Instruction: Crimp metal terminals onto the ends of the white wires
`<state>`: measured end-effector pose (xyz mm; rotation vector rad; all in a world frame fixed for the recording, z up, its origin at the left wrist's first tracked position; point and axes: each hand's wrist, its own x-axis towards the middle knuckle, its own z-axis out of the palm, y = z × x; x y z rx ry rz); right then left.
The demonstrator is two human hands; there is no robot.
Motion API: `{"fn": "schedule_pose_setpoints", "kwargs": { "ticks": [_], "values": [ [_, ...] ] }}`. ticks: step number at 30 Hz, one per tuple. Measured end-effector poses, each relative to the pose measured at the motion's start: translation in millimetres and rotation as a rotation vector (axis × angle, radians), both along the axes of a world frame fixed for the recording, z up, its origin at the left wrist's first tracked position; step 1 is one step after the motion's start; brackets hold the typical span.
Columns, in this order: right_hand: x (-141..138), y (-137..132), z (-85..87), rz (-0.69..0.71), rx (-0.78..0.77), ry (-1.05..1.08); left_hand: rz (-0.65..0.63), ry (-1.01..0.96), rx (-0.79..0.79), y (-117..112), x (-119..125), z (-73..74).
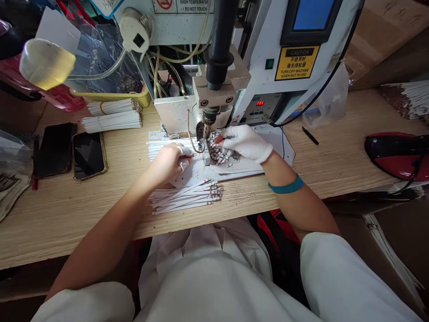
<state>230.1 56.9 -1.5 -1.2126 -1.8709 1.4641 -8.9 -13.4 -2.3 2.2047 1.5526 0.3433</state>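
Note:
My left hand (170, 162), bare with white covers on two fingertips, is curled and pinches a thin white strip (161, 150) just left of the machine's pressing head (208, 120). My right hand (246, 142), in a white glove, has its fingers pressed together on a small red-and-white piece in a heap of small parts (217, 150) under the head. A loose pile of finished white strips (184, 197) with red-marked ends lies on the wooden table (83, 201) in front of my left wrist.
Two dark phones (89, 154) lie at the left. Bundled white strips (112, 117) sit by a yellow basket (114, 96). The machine body with a caution label (296, 62) stands behind. A red-and-black object (395, 152) and more strip bundles (407, 98) are at the right.

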Motion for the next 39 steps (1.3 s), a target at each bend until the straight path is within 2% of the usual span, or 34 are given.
{"fn": "schedule_pose_setpoints", "kwargs": {
  "ticks": [3, 6, 12, 18, 23, 32, 39],
  "values": [
    [-8.8, -4.9, -0.9, 0.009, -0.117, 0.187, 0.021, -0.117, -0.089, 0.8, -1.9, 1.5],
    [-16.8, -9.1, -2.9, 0.038, -0.195, 0.274, 0.055, -0.236, -0.126, 2.2, -2.9, 2.5],
    [-24.1, -13.2, -3.5, 0.071, -0.161, 0.260, 0.093, -0.363, -0.221, 6.0, 0.0, 6.1],
    [-25.2, -13.7, -0.4, 0.066, -0.167, 0.210, 0.201, -0.413, -0.317, 10.6, 3.5, -0.8],
    [-24.8, -13.5, -2.3, 0.069, -0.197, 0.249, 0.251, -0.471, -0.326, 12.6, 5.3, -5.7],
    [-26.6, -14.8, -2.0, 0.029, -0.234, 0.270, 0.330, -0.456, -0.326, 10.1, 13.0, 4.8],
    [-25.6, -13.6, -6.0, 0.028, -0.257, 0.287, 0.336, -0.479, -0.349, 11.1, 11.1, 1.4]
  ]
}}
